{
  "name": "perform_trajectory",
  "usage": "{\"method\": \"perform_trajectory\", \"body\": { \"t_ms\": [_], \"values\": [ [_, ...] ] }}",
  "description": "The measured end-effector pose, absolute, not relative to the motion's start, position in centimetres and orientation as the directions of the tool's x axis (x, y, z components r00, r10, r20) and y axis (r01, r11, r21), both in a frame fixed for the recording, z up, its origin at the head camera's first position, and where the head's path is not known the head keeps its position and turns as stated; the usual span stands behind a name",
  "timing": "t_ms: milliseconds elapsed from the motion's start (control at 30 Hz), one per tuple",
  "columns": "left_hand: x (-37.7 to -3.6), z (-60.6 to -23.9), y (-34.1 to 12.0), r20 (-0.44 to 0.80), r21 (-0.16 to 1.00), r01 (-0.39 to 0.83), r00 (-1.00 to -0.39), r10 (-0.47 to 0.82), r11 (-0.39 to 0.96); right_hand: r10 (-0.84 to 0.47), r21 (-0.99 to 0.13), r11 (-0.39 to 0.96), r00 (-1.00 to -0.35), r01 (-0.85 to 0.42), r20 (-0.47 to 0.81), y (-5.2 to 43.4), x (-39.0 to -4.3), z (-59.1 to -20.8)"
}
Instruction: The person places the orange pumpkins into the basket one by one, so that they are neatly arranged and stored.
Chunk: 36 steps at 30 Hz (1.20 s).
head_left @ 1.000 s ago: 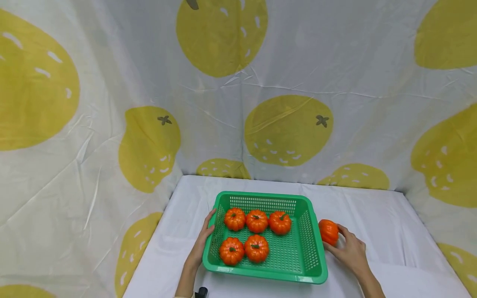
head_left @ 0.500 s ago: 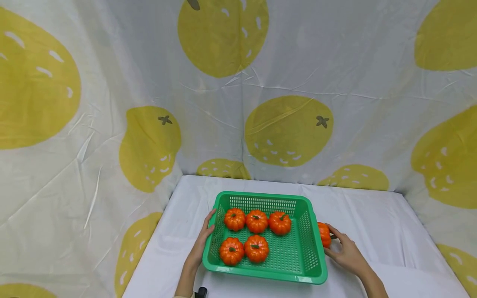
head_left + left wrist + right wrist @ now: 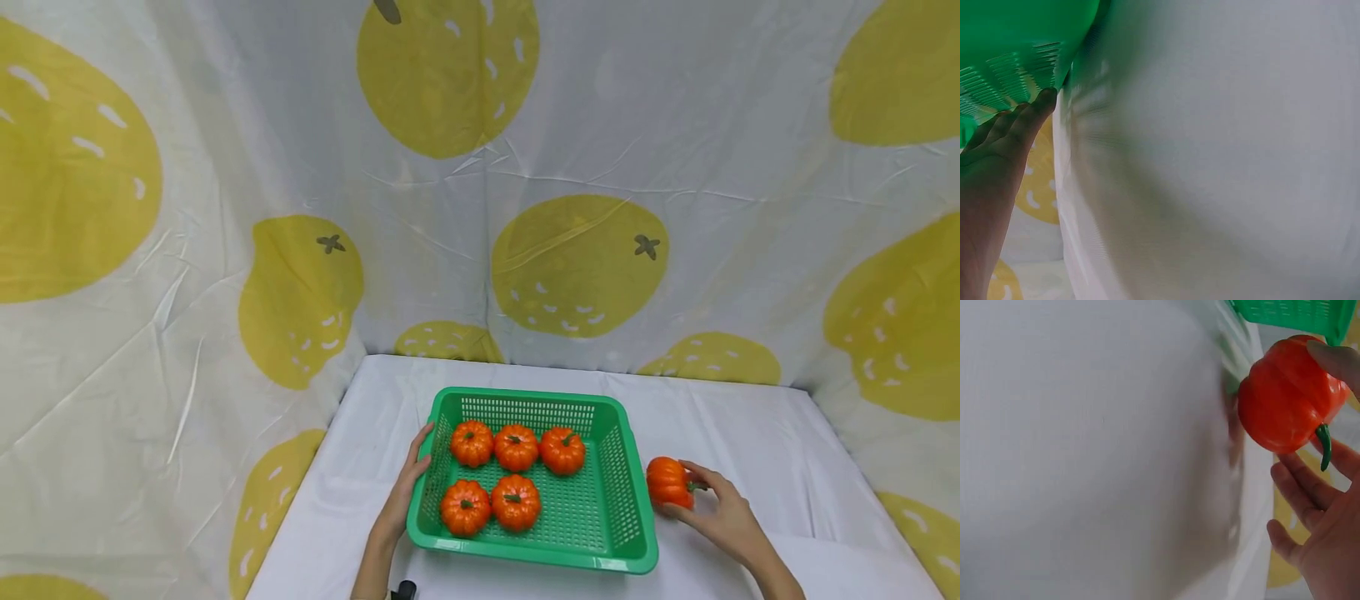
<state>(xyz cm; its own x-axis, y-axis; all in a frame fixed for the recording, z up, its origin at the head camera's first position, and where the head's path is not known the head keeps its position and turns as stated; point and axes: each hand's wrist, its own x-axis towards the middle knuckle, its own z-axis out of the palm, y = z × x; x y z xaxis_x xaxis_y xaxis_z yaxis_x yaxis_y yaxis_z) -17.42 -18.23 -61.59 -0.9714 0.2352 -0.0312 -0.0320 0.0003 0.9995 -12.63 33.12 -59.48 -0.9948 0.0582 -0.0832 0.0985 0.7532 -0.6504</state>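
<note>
My right hand (image 3: 723, 517) holds a small orange pumpkin (image 3: 667, 481) between thumb and fingers, just outside the right wall of a green plastic basket (image 3: 637, 500). In the right wrist view the pumpkin (image 3: 1291, 397) looks red-orange and glossy, its green stem pointing toward the palm. The thumb lies on one side of it, while the lower fingers are spread away. My left hand (image 3: 403, 492) rests along the basket's left side. Its fingers (image 3: 1025, 122) lie fairly straight against the slotted outer wall in the left wrist view.
Inside the basket, three pumpkins (image 3: 517, 447) form a back row and two pumpkins (image 3: 515, 502) sit in front at the left. A white cloth (image 3: 742, 433) covers the table. Behind it hangs a sheet (image 3: 427, 250) printed with yellow fruit.
The right hand first brought the pumpkin close against the basket's right wall, then drew it slightly right and nearer. Its stem now shows. Left hand and basket have stayed in place.
</note>
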Motion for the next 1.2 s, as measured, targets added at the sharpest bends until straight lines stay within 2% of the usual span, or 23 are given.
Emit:
{"method": "perform_trajectory", "body": {
  "t_ms": [367, 567, 733, 967, 1200],
  "values": [
    [-17.4, -61.7, -18.2, -0.017, 1.000, -0.021, -0.971, 0.239, -0.017, 0.065, -0.701, 0.707, -0.995, 0.095, -0.069, 32.4, -12.2, -60.6],
    [-17.4, -61.6, -18.2, -0.025, 0.999, -0.030, -0.970, 0.242, -0.017, 0.074, -0.695, 0.705, -0.989, 0.143, -0.129, 32.8, -12.0, -59.9],
    [-17.3, -61.5, -18.2, -0.028, 0.999, -0.032, -0.970, 0.240, -0.011, 0.054, -0.640, 0.757, -0.989, 0.129, -0.135, 34.3, -11.4, -59.4],
    [-17.3, -61.6, -18.2, -0.013, 1.000, -0.016, -0.970, 0.243, -0.010, 0.080, -0.607, 0.788, -0.995, 0.097, -0.054, 35.7, -10.0, -60.5],
    [-17.3, -61.6, -18.3, -0.020, 1.000, -0.024, -0.969, 0.248, -0.010, 0.208, -0.662, 0.704, -0.966, 0.255, -0.151, 34.3, -10.2, -61.4]
  ]
}}
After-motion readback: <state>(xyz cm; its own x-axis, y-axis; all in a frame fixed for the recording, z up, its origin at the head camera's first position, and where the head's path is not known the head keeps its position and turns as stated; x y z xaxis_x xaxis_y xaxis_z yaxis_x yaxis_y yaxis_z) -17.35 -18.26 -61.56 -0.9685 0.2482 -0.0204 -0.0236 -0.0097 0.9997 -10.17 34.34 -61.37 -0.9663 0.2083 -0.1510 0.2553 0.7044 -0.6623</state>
